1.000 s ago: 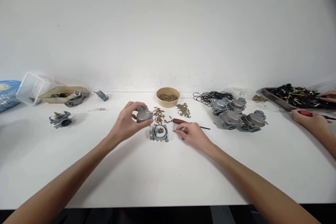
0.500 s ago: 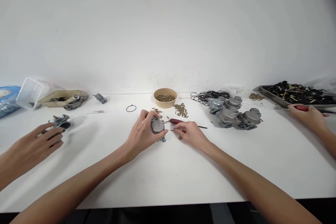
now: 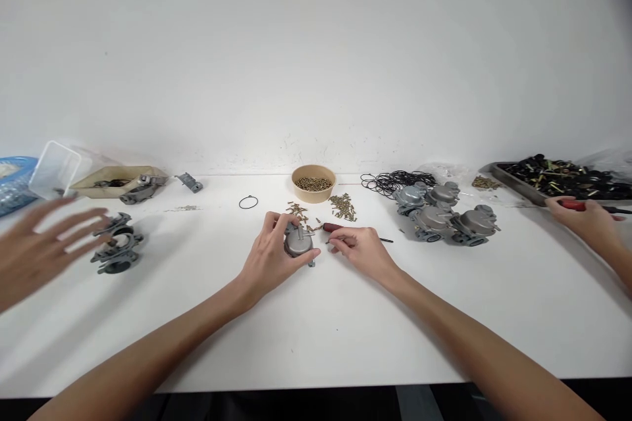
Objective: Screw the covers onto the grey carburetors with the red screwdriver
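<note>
My left hand (image 3: 270, 251) is wrapped round a grey metal carburetor (image 3: 299, 242) at the middle of the table. Just right of it, my right hand (image 3: 363, 251) has thumb and fingers pinched together; what they hold is too small to name. A screwdriver with a dark red handle (image 3: 334, 227) lies partly behind that hand, its black shaft tip showing to the right. Loose brass screws (image 3: 343, 206) are scattered beyond both hands, in front of a round tan bowl (image 3: 314, 185) of similar screws. One black ring (image 3: 248, 202) lies to the left.
Several carburetors (image 3: 430, 218) stand at the right, near black rings (image 3: 395, 181). A person's hand (image 3: 587, 220) holds a red-handled tool by a dark tray (image 3: 523, 187). At left, another person's hand (image 3: 44, 253) is near metal parts (image 3: 118, 247) and a beige tray (image 3: 101, 191).
The other person's hand at left has lifted away from the metal parts and spread, showing more of them. My right hand has drawn slightly away from the carburetor. The view has shifted a little.
</note>
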A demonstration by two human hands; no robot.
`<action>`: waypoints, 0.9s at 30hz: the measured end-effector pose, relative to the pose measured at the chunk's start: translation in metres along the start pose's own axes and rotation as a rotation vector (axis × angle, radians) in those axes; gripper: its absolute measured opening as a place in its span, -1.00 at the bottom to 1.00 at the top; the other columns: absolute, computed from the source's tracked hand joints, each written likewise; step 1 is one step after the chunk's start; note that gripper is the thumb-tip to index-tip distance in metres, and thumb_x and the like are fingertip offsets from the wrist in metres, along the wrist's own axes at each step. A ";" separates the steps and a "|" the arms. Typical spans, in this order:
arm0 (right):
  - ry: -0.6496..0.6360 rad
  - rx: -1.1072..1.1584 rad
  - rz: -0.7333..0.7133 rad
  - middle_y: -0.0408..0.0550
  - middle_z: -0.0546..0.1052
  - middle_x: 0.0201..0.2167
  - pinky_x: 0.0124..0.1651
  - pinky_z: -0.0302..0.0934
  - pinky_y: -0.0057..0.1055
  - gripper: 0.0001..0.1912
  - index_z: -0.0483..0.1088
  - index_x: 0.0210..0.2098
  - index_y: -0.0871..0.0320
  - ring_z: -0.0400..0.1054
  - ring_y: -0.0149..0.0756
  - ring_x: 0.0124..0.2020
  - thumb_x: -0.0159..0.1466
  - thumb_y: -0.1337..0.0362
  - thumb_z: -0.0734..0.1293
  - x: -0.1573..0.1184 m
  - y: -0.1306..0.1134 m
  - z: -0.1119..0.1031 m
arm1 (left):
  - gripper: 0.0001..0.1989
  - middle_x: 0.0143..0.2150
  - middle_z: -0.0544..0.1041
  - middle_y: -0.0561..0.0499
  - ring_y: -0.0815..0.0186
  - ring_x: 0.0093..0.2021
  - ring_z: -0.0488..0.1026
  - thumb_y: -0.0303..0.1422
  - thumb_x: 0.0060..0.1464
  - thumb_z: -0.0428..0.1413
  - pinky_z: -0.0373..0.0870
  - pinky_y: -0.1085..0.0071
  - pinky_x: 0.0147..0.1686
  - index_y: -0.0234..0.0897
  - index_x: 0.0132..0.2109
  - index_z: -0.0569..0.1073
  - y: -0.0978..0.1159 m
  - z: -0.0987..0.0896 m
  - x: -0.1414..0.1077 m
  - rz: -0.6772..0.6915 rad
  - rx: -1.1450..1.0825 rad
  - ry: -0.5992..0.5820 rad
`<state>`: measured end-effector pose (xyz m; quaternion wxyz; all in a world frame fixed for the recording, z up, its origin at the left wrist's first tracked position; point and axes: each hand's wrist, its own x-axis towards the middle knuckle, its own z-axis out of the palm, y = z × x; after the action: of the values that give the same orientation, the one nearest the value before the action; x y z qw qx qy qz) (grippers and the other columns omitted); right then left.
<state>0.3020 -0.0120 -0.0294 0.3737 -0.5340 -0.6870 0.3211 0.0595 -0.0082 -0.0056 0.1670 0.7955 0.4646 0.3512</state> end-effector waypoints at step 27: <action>0.091 -0.063 -0.372 -0.12 0.71 -0.29 -0.21 0.47 -0.34 -0.85 0.65 -0.24 0.03 0.57 -0.26 -0.31 0.37 0.23 0.39 -0.012 -0.035 0.010 | -0.25 0.38 0.35 -0.15 0.01 0.33 0.38 -0.24 0.09 0.37 0.41 0.02 0.30 0.00 0.37 0.29 -0.030 -0.018 0.012 0.148 -0.440 -0.418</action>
<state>0.2781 -0.0315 -0.0072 0.4403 -0.4233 -0.7661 0.2002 0.0317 0.0164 -0.0065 0.4009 0.8271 0.2738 0.2832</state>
